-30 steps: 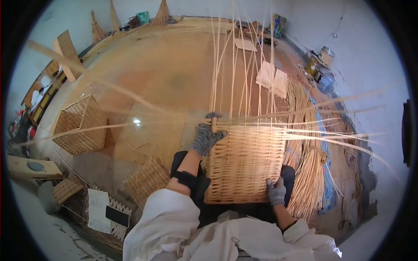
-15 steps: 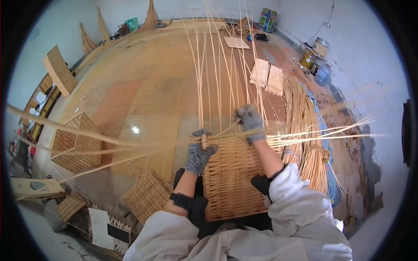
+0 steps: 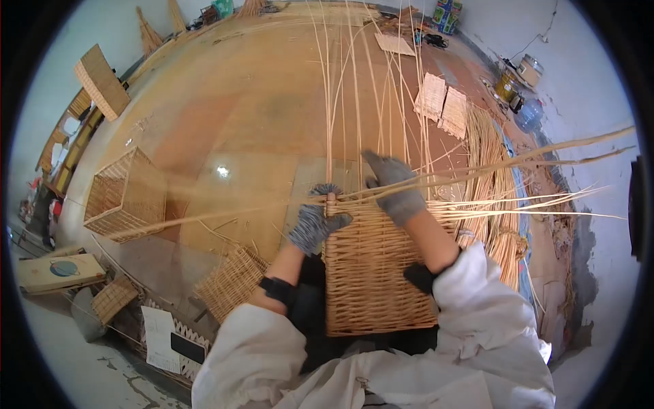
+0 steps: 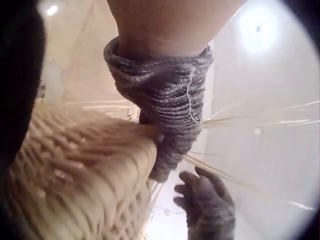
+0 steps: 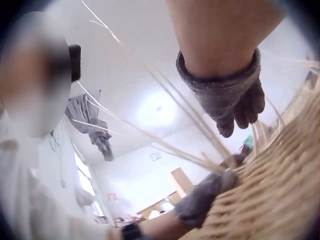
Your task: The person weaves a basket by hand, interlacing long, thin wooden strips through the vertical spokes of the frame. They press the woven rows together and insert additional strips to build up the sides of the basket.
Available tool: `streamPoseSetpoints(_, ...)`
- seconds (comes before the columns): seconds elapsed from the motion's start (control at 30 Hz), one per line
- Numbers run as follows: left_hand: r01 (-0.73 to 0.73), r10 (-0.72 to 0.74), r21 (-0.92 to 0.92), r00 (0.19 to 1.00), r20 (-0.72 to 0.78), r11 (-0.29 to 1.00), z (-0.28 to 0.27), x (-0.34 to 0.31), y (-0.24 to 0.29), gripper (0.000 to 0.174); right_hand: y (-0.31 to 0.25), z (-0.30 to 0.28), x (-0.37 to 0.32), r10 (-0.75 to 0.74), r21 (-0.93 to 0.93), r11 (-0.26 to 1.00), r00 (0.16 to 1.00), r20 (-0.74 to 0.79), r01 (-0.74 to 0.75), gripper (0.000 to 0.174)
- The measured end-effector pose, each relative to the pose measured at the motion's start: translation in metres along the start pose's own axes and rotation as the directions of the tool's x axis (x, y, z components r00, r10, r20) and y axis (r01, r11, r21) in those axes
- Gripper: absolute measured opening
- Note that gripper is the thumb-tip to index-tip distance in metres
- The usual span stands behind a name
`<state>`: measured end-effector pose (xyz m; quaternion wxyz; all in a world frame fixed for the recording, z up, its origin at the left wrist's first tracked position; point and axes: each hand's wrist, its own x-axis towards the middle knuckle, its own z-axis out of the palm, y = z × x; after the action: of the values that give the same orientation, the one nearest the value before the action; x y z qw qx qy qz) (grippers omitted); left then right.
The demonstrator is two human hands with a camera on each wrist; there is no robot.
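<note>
A half-woven wicker basket (image 3: 378,273) stands against the person's lap, its woven side facing up at the head camera. At its top left corner, my left hand (image 3: 310,228) in a grey knit glove grips the rim, thumb on the near face. My gloved right hand (image 3: 400,203) hovers over the top edge with fingers extended. Two long willow strands (image 3: 545,154) cross it and sweep off to the right. In the left wrist view, the right hand (image 4: 210,210) shows spread fingers near the strands.
Upright strands (image 3: 356,102) rise from the basket's far side. Bundled willow rods (image 3: 487,184) lie on the right. To the left are an open wicker basket (image 3: 126,194), a woven panel (image 3: 231,283), a phone (image 3: 187,347) and a paper sheet (image 3: 160,337).
My right hand rose from the basket's lower right to its top edge. The long strands that pointed left now largely sweep right. My left hand keeps gripping the corner.
</note>
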<state>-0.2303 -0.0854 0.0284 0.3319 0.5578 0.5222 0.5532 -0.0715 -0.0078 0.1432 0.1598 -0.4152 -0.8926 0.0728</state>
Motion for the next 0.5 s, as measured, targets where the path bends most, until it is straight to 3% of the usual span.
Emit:
streamPoseSetpoints(0.07, -0.046, 0.012, 0.149, 0.975, 0.220, 0.988, -0.030, 0.020, 0.009, 0.065, -0.006, 0.004, -0.022, -0.015, 0.177, 0.984, 0.975, 0.222, -0.025, 0.034)
streamPoseSetpoints(0.17, 0.095, -0.053, -0.099, 0.930, 0.364, 0.991, -0.028, 0.040, -0.002, 0.068, -0.026, 0.025, -0.034, -0.077, 0.160, 0.981, 0.978, -0.195, 0.109, 0.031)
streamPoseSetpoints(0.2, 0.082, -0.054, -0.067, 0.937, 0.346, 0.994, -0.028, 0.040, -0.003, 0.065, -0.036, 0.019, -0.031, 0.000, 0.268, 0.961, 0.971, -0.238, 0.066, 0.028)
streamPoseSetpoints(0.3, 0.047, -0.027, -0.068, 0.962, 0.271, 0.997, -0.027, 0.035, -0.008, 0.053, -0.014, 0.045, -0.035, 0.029, 0.270, 0.961, 0.941, -0.338, 0.067, 0.015)
streamPoseSetpoints(0.33, 0.046, -0.028, -0.062, 0.964, 0.266, 0.997, -0.030, 0.035, -0.007, 0.054, 0.046, 0.085, -0.027, 0.027, 0.280, 0.959, 0.982, -0.189, 0.027, 0.013)
streamPoseSetpoints(0.37, 0.049, -0.032, -0.059, 0.965, 0.261, 0.997, -0.032, 0.032, -0.006, 0.056, 0.077, 0.090, -0.031, 0.191, 0.623, 0.769, 0.982, -0.008, -0.144, 0.011)
streamPoseSetpoints(0.4, 0.054, -0.037, -0.058, 0.966, 0.256, 0.997, -0.031, 0.030, -0.006, 0.058, 0.108, 0.095, -0.035, 0.343, 0.837, 0.442, 0.923, 0.174, -0.322, 0.009)
streamPoseSetpoints(0.43, 0.074, -0.053, -0.079, 0.968, 0.244, 0.994, -0.030, 0.030, -0.011, 0.060, 0.101, 0.065, -0.039, 0.397, 0.849, -0.366, 0.761, 0.512, -0.381, 0.009)
streamPoseSetpoints(0.5, 0.109, -0.080, -0.122, 0.973, 0.218, 0.987, -0.027, 0.030, -0.023, 0.064, 0.073, 0.042, -0.031, 0.565, 0.926, -0.167, 0.737, 0.371, -0.338, 0.012)
